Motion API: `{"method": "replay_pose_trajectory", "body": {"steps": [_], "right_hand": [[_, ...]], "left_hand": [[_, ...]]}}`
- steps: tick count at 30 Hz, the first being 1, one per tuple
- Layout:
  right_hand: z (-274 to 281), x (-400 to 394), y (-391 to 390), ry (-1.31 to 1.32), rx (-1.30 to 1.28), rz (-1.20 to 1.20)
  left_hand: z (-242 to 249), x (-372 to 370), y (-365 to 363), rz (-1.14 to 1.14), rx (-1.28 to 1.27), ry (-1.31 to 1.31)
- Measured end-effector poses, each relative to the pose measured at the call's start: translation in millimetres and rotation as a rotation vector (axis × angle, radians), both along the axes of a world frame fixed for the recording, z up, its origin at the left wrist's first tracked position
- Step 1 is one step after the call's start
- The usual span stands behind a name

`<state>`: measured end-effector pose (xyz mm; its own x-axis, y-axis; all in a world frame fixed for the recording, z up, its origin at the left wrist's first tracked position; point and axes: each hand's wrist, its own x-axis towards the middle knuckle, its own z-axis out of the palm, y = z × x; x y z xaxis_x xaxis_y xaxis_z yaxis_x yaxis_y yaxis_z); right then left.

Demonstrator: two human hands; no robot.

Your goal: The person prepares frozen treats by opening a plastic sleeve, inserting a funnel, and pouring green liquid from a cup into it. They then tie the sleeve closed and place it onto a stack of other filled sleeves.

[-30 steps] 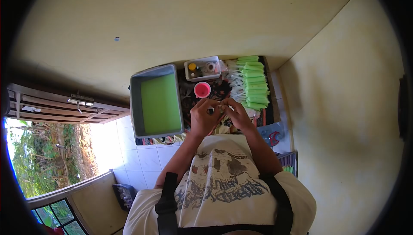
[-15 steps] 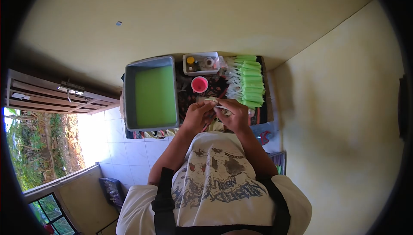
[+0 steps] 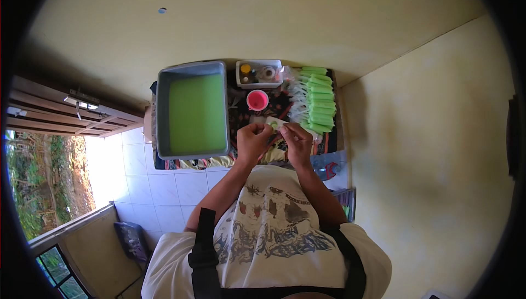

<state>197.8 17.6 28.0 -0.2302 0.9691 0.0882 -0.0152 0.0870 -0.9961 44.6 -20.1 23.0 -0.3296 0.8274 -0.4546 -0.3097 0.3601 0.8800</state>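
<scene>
- Table covered by a dark patterned cloth.
- Large grey rectangular plastic tub at the table's left, holding opaque green liquid; likely heavy, best gripped at opposite rims.
- Row of slender green-filled plastic packets on the right, clear ends pointing inward; probably soft and slippery, best taken by those ends.
- White rectangular plastic container beyond the cup, with a yellow-capped bottle inside.
- Left hand, fingers curled, thumb and forefinger pinching the small piece; right hand, fingertips pressed together on its other side.
- Round pink cup with a pale rim, just beyond the hands.
- Small pale film-like piece with a green patch, between both hands above the table; seemingly light, limp and easily creased, so fingertip holds at its edges suit it. Its exact form is too small to tell.
</scene>
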Motion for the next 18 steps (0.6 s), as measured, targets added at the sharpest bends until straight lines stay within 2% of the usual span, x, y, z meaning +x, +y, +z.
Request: {"method": "replay_pose_trajectory", "body": {"steps": [3,4,7,10,13,15,18], "right_hand": [[0.0,-3.7,-2.7,0.027,-0.063,0.023],[-3.8,-4.4,-2.9,0.059,-0.087,0.044],[-6.9,-9.6,-10.9,0.109,-0.115,0.028],[0.4,-17.3,-15.3,0.092,-0.066,0.003],[-0.1,-18.2,-15.7,-0.080,0.108,-0.041],[-4.0,-10.6,-14.9,-0.274,0.209,-0.050],[-12.8,-0.9,-12.5,-0.251,0.237,-0.133]], "left_hand": [[18.1,-8.6,-3.4,-0.065,0.119,0.470],[15.8,-10.3,-5.5,-0.033,0.303,0.590],[7.9,-10.1,-9.7,-0.017,0.630,0.790],[22.1,-16.5,-16.6,-0.121,0.634,0.784],[-0.9,-17.6,-14.0,-0.123,0.665,0.830],[-11.9,-17.1,-11.0,-0.140,0.706,0.979],[-15.5,-7.4,-5.6,-0.168,0.754,1.092]]}}
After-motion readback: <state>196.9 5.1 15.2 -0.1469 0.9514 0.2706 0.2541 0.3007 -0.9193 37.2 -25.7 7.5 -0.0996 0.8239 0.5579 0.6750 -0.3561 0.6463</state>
